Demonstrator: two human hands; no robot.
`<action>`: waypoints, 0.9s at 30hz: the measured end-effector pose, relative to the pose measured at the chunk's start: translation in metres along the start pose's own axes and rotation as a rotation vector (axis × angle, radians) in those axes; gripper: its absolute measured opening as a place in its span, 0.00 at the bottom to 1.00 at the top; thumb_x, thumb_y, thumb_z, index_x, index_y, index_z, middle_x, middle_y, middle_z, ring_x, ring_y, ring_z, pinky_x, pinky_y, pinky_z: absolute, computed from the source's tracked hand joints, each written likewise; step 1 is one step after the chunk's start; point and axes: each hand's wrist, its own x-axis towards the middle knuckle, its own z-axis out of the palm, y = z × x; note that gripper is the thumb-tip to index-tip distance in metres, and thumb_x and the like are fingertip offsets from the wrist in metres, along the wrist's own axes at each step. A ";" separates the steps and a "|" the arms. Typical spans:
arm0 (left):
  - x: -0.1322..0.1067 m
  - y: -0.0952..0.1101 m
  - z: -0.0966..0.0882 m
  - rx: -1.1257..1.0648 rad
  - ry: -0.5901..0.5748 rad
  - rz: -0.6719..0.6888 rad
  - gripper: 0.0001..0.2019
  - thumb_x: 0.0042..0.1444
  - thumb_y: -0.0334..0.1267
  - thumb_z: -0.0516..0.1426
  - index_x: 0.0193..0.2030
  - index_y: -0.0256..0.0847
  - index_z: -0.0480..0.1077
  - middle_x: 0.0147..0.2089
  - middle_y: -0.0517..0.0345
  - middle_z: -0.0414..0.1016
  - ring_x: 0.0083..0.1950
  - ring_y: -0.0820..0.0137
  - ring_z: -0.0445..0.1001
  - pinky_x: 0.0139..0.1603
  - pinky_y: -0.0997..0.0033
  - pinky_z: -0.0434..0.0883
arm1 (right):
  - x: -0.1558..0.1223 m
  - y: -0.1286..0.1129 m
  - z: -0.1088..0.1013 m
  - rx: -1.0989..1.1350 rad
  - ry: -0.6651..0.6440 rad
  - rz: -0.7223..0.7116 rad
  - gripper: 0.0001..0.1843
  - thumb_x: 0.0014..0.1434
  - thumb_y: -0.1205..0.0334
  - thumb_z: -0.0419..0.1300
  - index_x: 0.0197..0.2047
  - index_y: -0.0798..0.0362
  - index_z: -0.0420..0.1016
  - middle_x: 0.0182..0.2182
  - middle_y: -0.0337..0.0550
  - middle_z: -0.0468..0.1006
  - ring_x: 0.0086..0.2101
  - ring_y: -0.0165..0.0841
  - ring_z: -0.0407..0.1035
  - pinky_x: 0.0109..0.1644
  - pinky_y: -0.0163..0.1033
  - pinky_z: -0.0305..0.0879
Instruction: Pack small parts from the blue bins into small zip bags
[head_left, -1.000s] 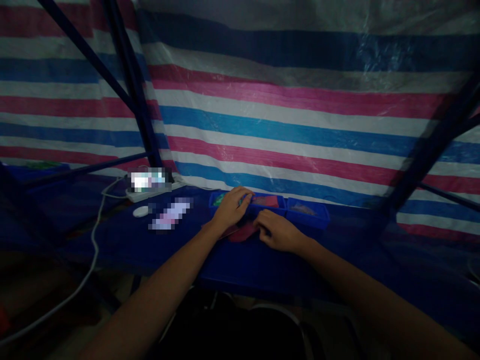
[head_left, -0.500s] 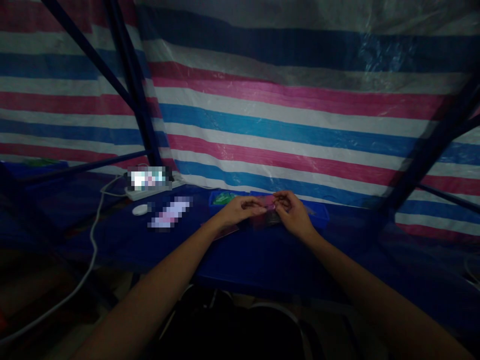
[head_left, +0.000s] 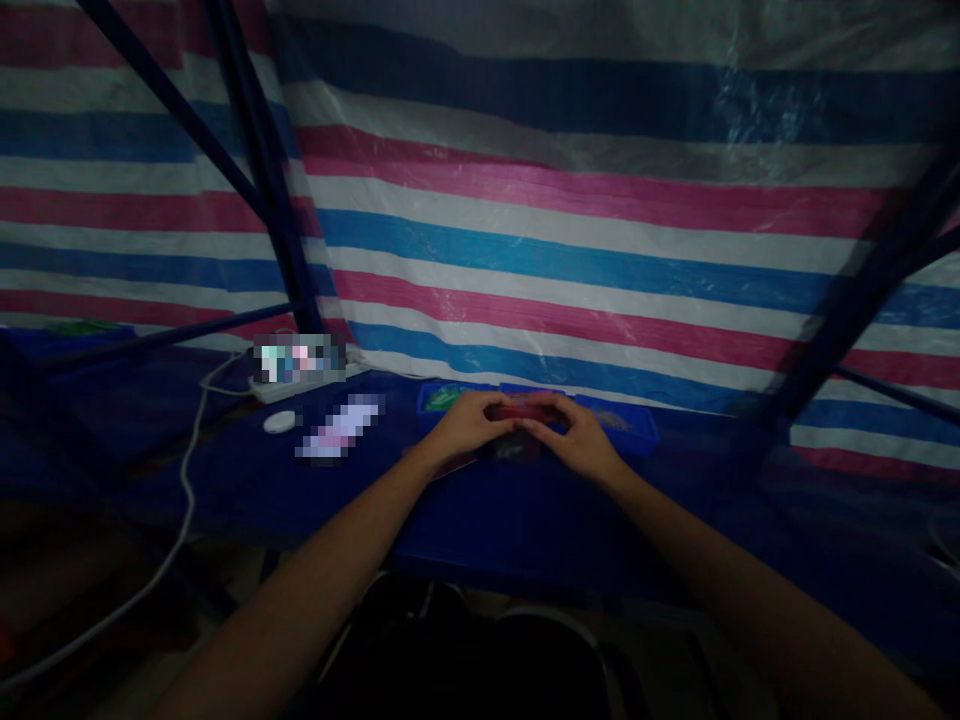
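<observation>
Both hands meet above the blue table, at the near side of the blue bins. My left hand (head_left: 471, 422) is closed, thumb and fingers pinching the left part of a small pinkish plastic bag (head_left: 517, 452). My right hand (head_left: 570, 430) pinches its right part, thumb tip close to the left thumb. Something dark shows in the bag's lower part; dim light hides what it is. A reddish area lies between the curled fingers. Under my left wrist lies a flat, thin piece (head_left: 450, 466), mostly covered by the arm.
Behind the hands stand a blue bin with green packets (head_left: 448, 397) and a blue bin with brownish pieces (head_left: 619, 418). To the left are a blurred-out phone-like item (head_left: 341, 426), a round white object (head_left: 280, 422), and a power strip (head_left: 300, 386) with a white cable. Blue frame posts flank a striped tarp.
My right hand has moved slightly left and its fingers have come down level with the left hand's. The bag now sits lower and farther left beneath the thumbs.
</observation>
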 end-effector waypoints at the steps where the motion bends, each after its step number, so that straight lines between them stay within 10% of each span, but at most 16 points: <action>1: -0.001 0.000 0.000 0.007 0.000 -0.003 0.15 0.56 0.47 0.64 0.44 0.39 0.77 0.41 0.53 0.81 0.41 0.66 0.77 0.41 0.69 0.71 | 0.000 0.001 0.001 0.023 -0.009 0.010 0.17 0.60 0.52 0.66 0.51 0.47 0.78 0.48 0.45 0.81 0.46 0.39 0.76 0.54 0.46 0.72; 27: 0.003 -0.002 -0.002 0.043 -0.027 -0.005 0.15 0.55 0.47 0.65 0.44 0.39 0.77 0.40 0.53 0.80 0.40 0.66 0.76 0.40 0.68 0.70 | 0.005 0.003 -0.004 0.205 0.146 0.201 0.25 0.49 0.52 0.73 0.49 0.50 0.77 0.41 0.45 0.84 0.42 0.40 0.79 0.52 0.47 0.75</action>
